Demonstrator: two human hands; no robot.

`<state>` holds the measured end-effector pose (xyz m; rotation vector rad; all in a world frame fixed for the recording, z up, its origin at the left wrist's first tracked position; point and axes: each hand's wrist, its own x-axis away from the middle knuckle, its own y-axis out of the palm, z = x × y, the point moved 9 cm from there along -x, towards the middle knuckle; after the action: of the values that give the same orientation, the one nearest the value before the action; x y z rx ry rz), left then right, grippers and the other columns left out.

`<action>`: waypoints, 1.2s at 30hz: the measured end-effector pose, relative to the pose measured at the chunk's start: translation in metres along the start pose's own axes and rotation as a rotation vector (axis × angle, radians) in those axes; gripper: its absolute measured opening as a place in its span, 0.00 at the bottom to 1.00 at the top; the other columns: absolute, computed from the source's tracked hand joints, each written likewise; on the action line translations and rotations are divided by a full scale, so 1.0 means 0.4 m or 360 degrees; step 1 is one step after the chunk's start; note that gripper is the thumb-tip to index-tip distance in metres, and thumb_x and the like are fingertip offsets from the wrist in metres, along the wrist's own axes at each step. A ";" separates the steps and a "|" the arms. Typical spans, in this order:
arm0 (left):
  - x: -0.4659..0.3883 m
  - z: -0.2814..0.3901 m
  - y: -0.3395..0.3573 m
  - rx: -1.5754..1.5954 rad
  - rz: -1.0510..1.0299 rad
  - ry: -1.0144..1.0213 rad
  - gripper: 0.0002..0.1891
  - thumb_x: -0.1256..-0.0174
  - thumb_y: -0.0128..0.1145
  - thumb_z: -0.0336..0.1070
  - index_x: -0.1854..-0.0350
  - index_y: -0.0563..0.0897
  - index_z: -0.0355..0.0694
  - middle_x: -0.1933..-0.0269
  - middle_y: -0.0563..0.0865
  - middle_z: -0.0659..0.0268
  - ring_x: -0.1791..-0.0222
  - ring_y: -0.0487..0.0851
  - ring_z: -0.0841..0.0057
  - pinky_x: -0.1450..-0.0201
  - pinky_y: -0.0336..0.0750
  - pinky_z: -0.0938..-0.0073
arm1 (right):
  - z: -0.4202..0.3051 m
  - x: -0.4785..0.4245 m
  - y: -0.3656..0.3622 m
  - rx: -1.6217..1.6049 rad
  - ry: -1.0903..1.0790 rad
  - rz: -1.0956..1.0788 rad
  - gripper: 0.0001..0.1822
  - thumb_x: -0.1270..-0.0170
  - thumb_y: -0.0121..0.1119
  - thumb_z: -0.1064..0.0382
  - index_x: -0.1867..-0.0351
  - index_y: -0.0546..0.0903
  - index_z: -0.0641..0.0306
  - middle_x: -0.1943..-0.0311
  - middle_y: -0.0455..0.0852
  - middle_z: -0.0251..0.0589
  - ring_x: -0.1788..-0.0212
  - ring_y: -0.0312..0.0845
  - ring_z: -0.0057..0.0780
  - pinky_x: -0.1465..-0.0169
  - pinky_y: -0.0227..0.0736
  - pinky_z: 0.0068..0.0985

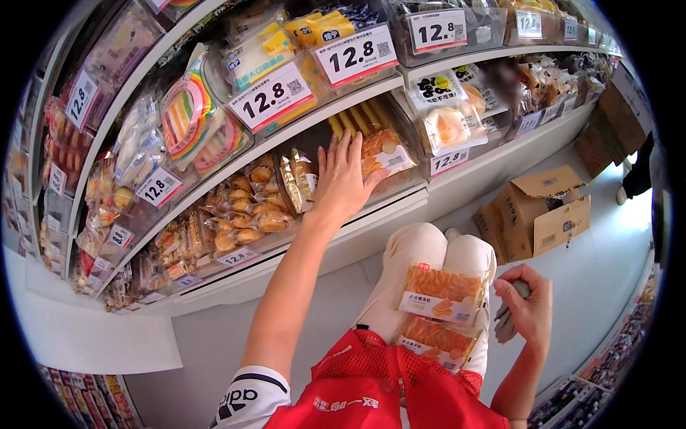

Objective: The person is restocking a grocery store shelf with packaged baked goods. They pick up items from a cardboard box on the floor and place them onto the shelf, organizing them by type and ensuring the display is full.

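Observation:
My left hand [343, 174] reaches into a clear bin on the lower shelf, fingers spread over packaged cakes. Under its thumb side lies an orange-and-white cake packet [387, 153]. Several gold-edged packets [356, 118] stand in a row at the back of that bin, by my fingertips. Left of the hand are shiny gold packets [298, 177]. My right hand [525, 303] is closed around a crumpled grey cloth or glove [506, 322], beside my knee. Two packaged cakes, an upper packet [442, 294] and a lower packet [437, 342], rest on my lap.
Bins of wrapped small cakes [252, 204] fill the lower shelf on the left. Above runs a shelf edge [321, 110] with price tags and bagged bread. Opened cardboard boxes [536, 214] stand on the floor at right. Part of another person [638, 166] shows at the far right.

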<state>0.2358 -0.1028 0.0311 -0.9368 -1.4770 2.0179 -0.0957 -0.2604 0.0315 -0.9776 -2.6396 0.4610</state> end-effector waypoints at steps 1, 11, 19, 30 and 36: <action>0.005 -0.006 0.006 -0.0007 -0.0038 -0.0029 0.45 0.28 0.52 0.64 0.24 0.58 0.31 0.23 0.60 0.44 0.20 0.53 0.49 0.20 0.46 0.47 | -0.044 -0.010 0.001 0.0074 -0.0085 0.0009 0.07 0.43 0.70 0.69 0.67 0.83 0.70 0.79 0.84 0.36 0.74 0.78 0.18 0.68 0.72 0.21; 0.119 0.086 -0.093 0.0495 0.0380 0.0132 0.37 0.32 0.65 0.48 0.30 0.66 0.29 0.29 0.69 0.45 0.27 0.65 0.48 0.25 0.60 0.53 | 0.101 0.012 0.023 0.0641 0.0085 -0.0081 0.13 0.47 0.72 0.62 0.65 0.85 0.70 0.76 0.85 0.50 0.75 0.81 0.40 0.64 0.77 0.31; 0.427 0.142 0.208 0.1955 -0.0728 -0.0687 0.20 0.30 0.65 0.41 0.45 0.79 0.31 0.56 0.86 0.62 0.56 0.84 0.77 0.51 0.80 0.75 | 0.234 0.003 0.056 0.0229 0.0397 -0.0162 0.17 0.40 0.71 0.56 0.65 0.85 0.72 0.76 0.85 0.37 0.71 0.78 0.20 0.65 0.74 0.24; 0.437 0.269 0.157 0.2613 -0.0790 -0.0710 0.15 0.33 0.69 0.36 0.50 0.80 0.37 0.54 0.85 0.69 0.50 0.81 0.83 0.44 0.76 0.76 | 0.145 0.015 0.039 -0.0496 0.0399 -0.0016 0.11 0.39 0.70 0.62 0.74 0.80 0.63 0.76 0.84 0.32 0.72 0.77 0.16 0.67 0.72 0.19; 0.459 0.305 0.113 0.2943 -0.0795 -0.0810 0.24 0.33 0.69 0.37 0.40 0.73 0.37 0.49 0.83 0.65 0.47 0.81 0.78 0.43 0.77 0.73 | 0.100 0.012 0.062 -0.0794 0.0322 -0.0108 0.11 0.37 0.68 0.63 0.74 0.78 0.61 0.74 0.83 0.30 0.73 0.74 0.14 0.68 0.68 0.16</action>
<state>0.0242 -0.0635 -0.0346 0.6637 0.3906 2.1087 -0.0998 -0.2471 -0.0139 -0.9968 -2.6360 -0.3162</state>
